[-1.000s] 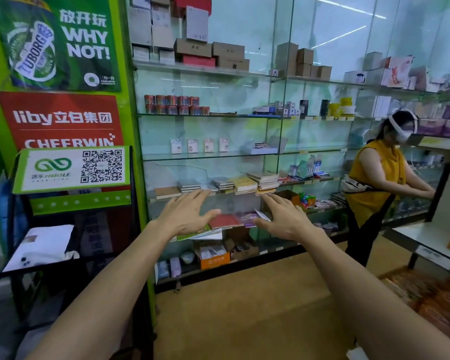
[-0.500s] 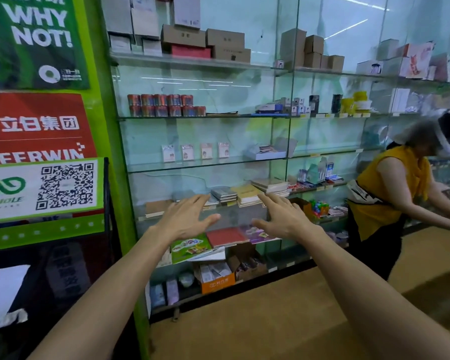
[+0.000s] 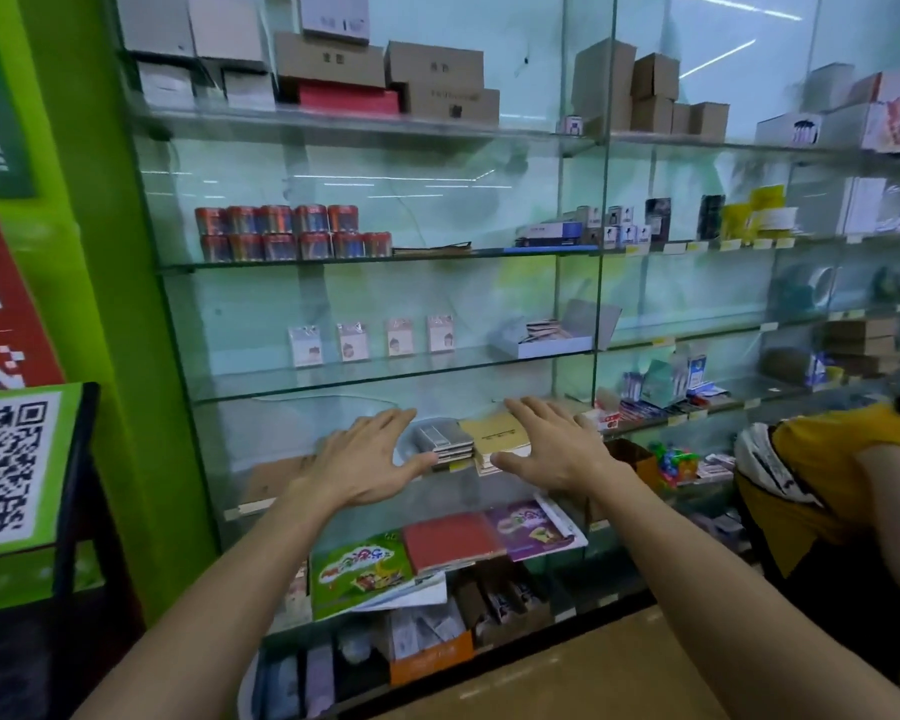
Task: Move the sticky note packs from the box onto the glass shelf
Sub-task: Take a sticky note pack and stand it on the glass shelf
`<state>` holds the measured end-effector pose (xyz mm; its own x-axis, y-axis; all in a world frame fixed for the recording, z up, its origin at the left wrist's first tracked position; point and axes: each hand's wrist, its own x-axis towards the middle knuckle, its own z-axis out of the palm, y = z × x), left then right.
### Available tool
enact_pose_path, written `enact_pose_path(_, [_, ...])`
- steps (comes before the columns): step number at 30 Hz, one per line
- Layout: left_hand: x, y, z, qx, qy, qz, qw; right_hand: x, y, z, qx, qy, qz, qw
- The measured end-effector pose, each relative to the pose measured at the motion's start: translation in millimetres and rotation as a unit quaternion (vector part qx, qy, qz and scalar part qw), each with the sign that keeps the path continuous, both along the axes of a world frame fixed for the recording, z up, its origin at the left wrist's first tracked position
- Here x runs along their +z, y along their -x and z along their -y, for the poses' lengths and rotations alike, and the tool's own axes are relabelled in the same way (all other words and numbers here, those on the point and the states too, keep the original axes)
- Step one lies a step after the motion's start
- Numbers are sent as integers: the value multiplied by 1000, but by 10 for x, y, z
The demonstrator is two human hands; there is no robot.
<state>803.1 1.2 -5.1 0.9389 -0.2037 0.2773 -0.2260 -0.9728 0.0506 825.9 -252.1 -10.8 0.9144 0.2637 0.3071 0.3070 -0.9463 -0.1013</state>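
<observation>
An open white box [image 3: 552, 341] holding flat packs lies on the middle glass shelf [image 3: 375, 374], its lid tilted up at the right. Several sticky note packs [image 3: 370, 340] stand upright in a row on that same shelf, left of the box. My left hand [image 3: 370, 459] and my right hand [image 3: 546, 449] are stretched out side by side in front of the shelf below, palms down, fingers spread, holding nothing. Both hands are lower than the box and the packs.
Glass shelves fill the wall: red tins [image 3: 292, 233] above, cardboard boxes [image 3: 385, 75] on top, notebook stacks [image 3: 468, 444] behind my hands, colourful books [image 3: 437, 553] lower down. A person in a yellow top [image 3: 842, 491] bends at the right. A green pillar [image 3: 105, 304] stands left.
I have come closer to the shelves and the view has shifted right. Both hands stay open and spread, now nearer the shelf. The person at the right has bent lower.
</observation>
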Motion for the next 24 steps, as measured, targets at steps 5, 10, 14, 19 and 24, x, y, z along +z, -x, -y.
enact_pose_path(5, [-57, -745, 120, -9, -7, 3, 1000, -85, -738, 122, -1, -3, -10, 1000])
enact_pose_path(10, [-173, -1604, 165, -30, 3, 8, 1000, -202, -1547, 190, -18, -5, -17, 1000])
enact_pose_path(14, [-206, -2308, 165, -43, 1, 16, 999, -231, -2144, 196, -31, 1, -18, 999])
enact_pose_path(19, [-92, -3300, 150, -78, 10, 22, 997, -146, -2991, 255, -57, 8, -7, 998])
enact_pose_path(24, [-61, -4089, 165, -97, 20, 20, 995, -213, -3697, 320, -93, -2, -9, 996])
